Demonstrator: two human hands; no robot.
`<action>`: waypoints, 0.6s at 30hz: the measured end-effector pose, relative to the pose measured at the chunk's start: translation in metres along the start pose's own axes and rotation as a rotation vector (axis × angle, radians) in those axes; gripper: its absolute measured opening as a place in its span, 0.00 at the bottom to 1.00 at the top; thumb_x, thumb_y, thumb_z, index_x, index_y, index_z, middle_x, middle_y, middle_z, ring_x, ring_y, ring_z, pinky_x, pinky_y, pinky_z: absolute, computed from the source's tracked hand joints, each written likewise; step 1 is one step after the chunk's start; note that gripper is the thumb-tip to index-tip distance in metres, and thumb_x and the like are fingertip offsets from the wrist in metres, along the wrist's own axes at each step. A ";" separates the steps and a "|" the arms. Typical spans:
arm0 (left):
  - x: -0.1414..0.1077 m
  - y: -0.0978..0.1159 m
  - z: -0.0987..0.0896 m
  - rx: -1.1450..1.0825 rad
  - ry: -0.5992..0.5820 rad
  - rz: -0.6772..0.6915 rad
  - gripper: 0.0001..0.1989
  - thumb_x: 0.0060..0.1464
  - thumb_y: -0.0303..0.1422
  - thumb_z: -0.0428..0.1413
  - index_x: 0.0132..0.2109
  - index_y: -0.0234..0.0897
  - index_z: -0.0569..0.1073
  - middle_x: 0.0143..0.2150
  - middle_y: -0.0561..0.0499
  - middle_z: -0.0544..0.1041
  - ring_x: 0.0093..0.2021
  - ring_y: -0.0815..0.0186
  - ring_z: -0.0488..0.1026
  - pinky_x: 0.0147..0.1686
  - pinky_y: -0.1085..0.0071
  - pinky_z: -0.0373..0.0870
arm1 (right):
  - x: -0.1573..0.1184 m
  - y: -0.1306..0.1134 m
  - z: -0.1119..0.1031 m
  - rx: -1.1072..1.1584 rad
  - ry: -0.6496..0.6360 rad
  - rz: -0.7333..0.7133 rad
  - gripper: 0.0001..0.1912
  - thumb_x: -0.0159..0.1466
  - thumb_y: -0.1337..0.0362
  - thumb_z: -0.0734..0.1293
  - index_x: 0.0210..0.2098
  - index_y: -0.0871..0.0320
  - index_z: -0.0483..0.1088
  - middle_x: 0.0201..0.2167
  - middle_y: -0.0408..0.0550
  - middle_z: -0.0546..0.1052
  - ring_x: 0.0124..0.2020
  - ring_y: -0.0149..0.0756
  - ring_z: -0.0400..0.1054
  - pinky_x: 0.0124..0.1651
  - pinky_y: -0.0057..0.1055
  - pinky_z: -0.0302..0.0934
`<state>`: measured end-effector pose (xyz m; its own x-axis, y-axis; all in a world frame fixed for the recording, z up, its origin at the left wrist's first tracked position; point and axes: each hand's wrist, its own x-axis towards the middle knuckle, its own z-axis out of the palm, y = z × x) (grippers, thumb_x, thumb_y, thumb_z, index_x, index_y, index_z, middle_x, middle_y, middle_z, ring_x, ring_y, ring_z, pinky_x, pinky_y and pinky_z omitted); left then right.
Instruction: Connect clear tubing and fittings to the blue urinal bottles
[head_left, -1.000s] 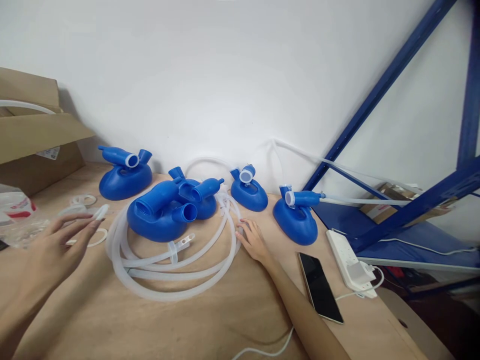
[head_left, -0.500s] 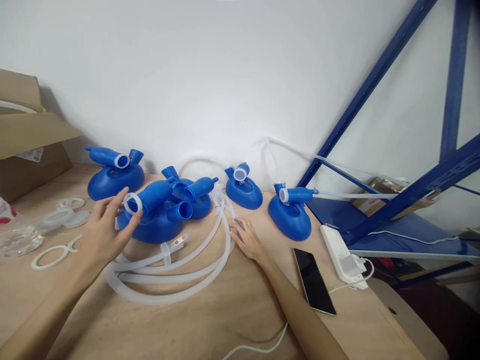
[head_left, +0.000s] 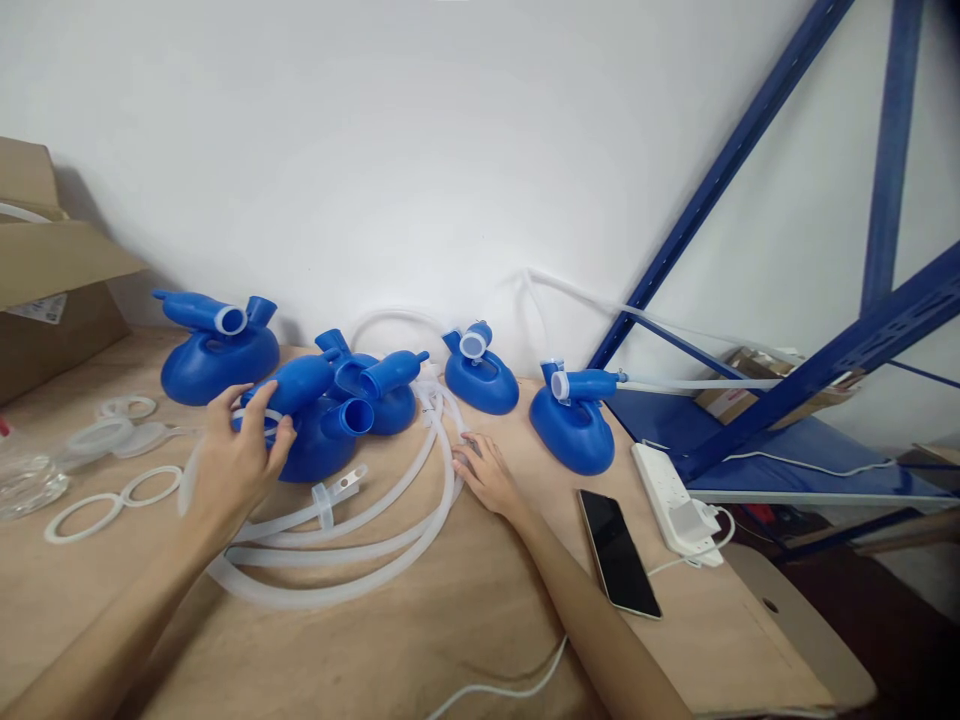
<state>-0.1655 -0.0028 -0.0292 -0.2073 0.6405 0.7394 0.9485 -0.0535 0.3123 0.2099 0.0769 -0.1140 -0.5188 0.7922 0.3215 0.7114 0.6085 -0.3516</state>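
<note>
My left hand [head_left: 244,445] has its fingers curled round the white-ringed mouth of a blue bottle part [head_left: 300,382]. This part lies over a blue container [head_left: 319,445] with an open spout. My right hand [head_left: 487,472] rests on the table beside a bundle of clear tubing [head_left: 444,470], fingers bent at its edge; whether the fingertips hold anything is hidden. The tubing loops across the table below the containers, with a clear plastic clip [head_left: 326,505] lying at it. Another blue container [head_left: 394,400] stands just behind the one at my left hand.
More blue containers stand at the back left [head_left: 221,362], centre [head_left: 484,385] and right [head_left: 574,435]. White rings [head_left: 82,518], clear lids, a cardboard box [head_left: 67,330], a phone [head_left: 619,553], a power strip [head_left: 667,500] and a blue metal rack [head_left: 787,460] surround them.
My left hand has closed further round the ringed mouth, which has tipped downward. My right hand stays by the tubing. The whole view has shifted slightly.
</note>
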 end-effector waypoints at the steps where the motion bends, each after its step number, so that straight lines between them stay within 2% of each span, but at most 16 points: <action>1: 0.001 -0.003 0.003 -0.022 -0.005 0.005 0.25 0.66 0.42 0.53 0.64 0.33 0.70 0.66 0.32 0.65 0.61 0.45 0.71 0.61 0.50 0.71 | 0.000 0.000 0.000 0.004 0.004 -0.002 0.19 0.79 0.53 0.58 0.58 0.53 0.74 0.64 0.57 0.71 0.69 0.46 0.62 0.71 0.48 0.59; 6: 0.011 -0.012 0.016 -0.090 0.008 -0.047 0.28 0.62 0.46 0.58 0.61 0.33 0.64 0.59 0.33 0.64 0.66 0.40 0.62 0.61 0.41 0.70 | 0.000 0.001 0.002 0.009 0.018 -0.002 0.18 0.78 0.53 0.59 0.58 0.52 0.75 0.64 0.57 0.71 0.68 0.46 0.63 0.70 0.47 0.61; 10: 0.018 -0.018 0.025 -0.156 0.036 -0.081 0.25 0.60 0.47 0.59 0.54 0.34 0.63 0.54 0.36 0.64 0.64 0.41 0.63 0.59 0.42 0.70 | 0.000 0.001 0.003 0.003 0.025 -0.002 0.18 0.78 0.54 0.59 0.57 0.53 0.75 0.64 0.57 0.71 0.68 0.46 0.63 0.69 0.47 0.61; 13: 0.019 -0.027 0.029 -0.204 0.122 -0.065 0.22 0.58 0.45 0.59 0.50 0.36 0.63 0.51 0.40 0.63 0.61 0.43 0.64 0.60 0.41 0.68 | 0.000 0.000 0.002 -0.001 0.032 -0.004 0.18 0.78 0.54 0.59 0.57 0.52 0.75 0.64 0.56 0.71 0.68 0.46 0.64 0.69 0.47 0.62; 16: 0.019 -0.032 0.023 -0.220 0.260 -0.095 0.21 0.55 0.45 0.57 0.49 0.38 0.61 0.51 0.41 0.63 0.60 0.44 0.64 0.63 0.40 0.64 | 0.000 0.000 0.002 -0.008 0.038 -0.001 0.18 0.78 0.54 0.59 0.58 0.51 0.75 0.64 0.56 0.71 0.68 0.46 0.63 0.69 0.48 0.61; 18: 0.023 -0.028 0.010 -0.241 0.315 -0.144 0.24 0.56 0.48 0.54 0.52 0.38 0.58 0.55 0.40 0.61 0.62 0.44 0.63 0.66 0.40 0.59 | -0.001 0.000 0.001 -0.001 0.038 0.006 0.18 0.78 0.54 0.59 0.58 0.51 0.74 0.64 0.56 0.71 0.68 0.46 0.63 0.70 0.48 0.61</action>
<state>-0.1940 0.0209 -0.0267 -0.4327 0.3908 0.8124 0.8288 -0.1822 0.5290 0.2093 0.0760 -0.1154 -0.4962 0.7936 0.3522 0.7150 0.6036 -0.3528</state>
